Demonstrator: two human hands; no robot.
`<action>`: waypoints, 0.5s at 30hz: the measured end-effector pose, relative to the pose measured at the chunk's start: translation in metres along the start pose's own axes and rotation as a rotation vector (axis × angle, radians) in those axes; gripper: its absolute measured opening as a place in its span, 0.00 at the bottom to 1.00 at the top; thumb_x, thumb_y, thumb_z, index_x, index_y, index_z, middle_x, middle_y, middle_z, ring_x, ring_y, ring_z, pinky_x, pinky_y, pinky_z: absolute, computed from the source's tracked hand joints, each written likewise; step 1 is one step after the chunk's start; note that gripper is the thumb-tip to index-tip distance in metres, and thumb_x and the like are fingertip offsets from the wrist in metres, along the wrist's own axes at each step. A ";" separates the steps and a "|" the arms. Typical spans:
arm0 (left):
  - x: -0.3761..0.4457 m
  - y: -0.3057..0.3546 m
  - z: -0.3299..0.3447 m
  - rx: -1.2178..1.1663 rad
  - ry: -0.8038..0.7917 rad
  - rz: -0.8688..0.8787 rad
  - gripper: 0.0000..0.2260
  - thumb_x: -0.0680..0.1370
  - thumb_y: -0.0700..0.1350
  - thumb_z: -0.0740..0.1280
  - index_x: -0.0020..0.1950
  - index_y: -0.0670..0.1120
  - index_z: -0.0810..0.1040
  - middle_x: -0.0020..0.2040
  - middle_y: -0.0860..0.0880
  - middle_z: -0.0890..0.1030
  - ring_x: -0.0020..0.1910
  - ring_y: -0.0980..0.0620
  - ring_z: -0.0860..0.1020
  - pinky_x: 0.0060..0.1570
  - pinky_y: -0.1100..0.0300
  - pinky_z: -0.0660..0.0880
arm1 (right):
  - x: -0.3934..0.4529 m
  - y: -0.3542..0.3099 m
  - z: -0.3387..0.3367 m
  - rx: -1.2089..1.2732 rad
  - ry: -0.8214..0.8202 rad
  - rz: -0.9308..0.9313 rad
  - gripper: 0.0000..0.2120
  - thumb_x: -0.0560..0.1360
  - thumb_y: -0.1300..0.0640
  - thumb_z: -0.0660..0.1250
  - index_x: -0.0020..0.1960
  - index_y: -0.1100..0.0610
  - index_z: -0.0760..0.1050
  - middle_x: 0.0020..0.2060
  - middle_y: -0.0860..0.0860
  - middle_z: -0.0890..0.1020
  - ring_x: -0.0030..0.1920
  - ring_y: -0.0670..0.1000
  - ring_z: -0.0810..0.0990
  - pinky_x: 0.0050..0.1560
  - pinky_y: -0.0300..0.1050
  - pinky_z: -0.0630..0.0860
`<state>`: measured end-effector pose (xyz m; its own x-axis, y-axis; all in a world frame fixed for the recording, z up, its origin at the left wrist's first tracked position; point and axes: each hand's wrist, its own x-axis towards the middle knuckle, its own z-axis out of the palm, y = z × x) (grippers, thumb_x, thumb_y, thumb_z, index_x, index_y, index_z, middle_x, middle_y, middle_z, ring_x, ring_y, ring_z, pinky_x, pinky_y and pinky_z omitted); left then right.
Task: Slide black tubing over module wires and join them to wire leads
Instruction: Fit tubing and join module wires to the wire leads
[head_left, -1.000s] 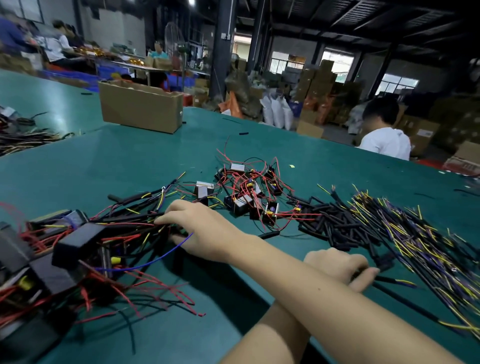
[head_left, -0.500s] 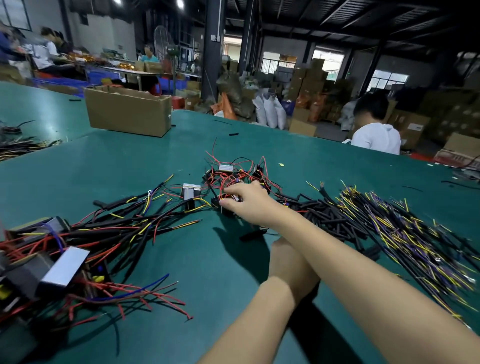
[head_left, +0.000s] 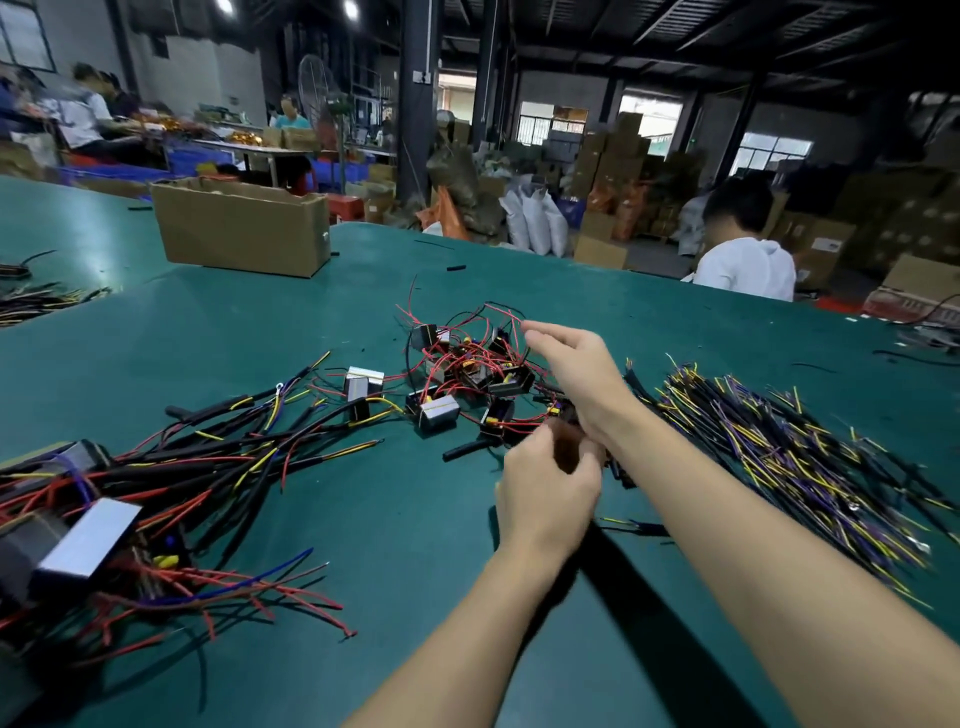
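A tangle of small black modules with red wires (head_left: 467, 369) lies mid-table. My right hand (head_left: 571, 374) hovers at its right edge with fingers loosely extended, the tips by the red wires. Just below it, my left hand (head_left: 545, 493) is curled around a dark, blurred piece that looks like black tubing (head_left: 566, 452). A pile of cut black tubing and yellow and purple wire leads (head_left: 779, 457) spreads out to the right, partly hidden by my right forearm. One loose black tube (head_left: 467, 449) lies left of my left hand.
Larger silver-faced modules with sleeved wires (head_left: 130, 499) fill the left of the green table (head_left: 363, 571). Two small modules (head_left: 363, 387) sit in between. A cardboard box (head_left: 239, 228) stands at the back left. A person in white (head_left: 743, 260) sits beyond the far edge.
My right hand swept from the left pile to the small-module tangle and now lifts at its right edge. My left hand came out from under the right arm and rose toward it.
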<state>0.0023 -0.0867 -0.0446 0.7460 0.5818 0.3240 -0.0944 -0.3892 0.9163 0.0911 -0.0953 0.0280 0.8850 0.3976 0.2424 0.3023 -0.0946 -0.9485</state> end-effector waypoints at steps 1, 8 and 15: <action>0.000 0.000 -0.001 -0.058 0.058 0.027 0.12 0.69 0.57 0.61 0.39 0.49 0.75 0.34 0.55 0.79 0.36 0.53 0.75 0.39 0.57 0.72 | -0.001 0.001 -0.003 0.062 0.024 -0.002 0.13 0.78 0.62 0.63 0.61 0.61 0.78 0.51 0.49 0.81 0.42 0.33 0.76 0.38 0.22 0.69; 0.015 -0.005 -0.010 -0.366 0.346 -0.040 0.06 0.77 0.41 0.64 0.53 0.47 0.74 0.51 0.49 0.77 0.41 0.64 0.73 0.42 0.73 0.68 | -0.003 -0.007 -0.029 0.611 0.216 0.066 0.08 0.77 0.59 0.63 0.50 0.56 0.81 0.49 0.51 0.83 0.43 0.47 0.80 0.45 0.38 0.73; 0.025 -0.010 -0.011 -0.520 0.293 -0.129 0.21 0.80 0.42 0.62 0.72 0.47 0.63 0.65 0.50 0.73 0.56 0.58 0.75 0.50 0.71 0.68 | -0.022 -0.008 -0.041 0.663 0.148 0.053 0.08 0.77 0.68 0.62 0.51 0.60 0.78 0.42 0.56 0.82 0.34 0.46 0.74 0.35 0.32 0.72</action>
<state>0.0142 -0.0604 -0.0433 0.5675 0.8020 0.1863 -0.3796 0.0541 0.9236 0.0833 -0.1408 0.0387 0.9460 0.2743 0.1726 0.0180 0.4873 -0.8730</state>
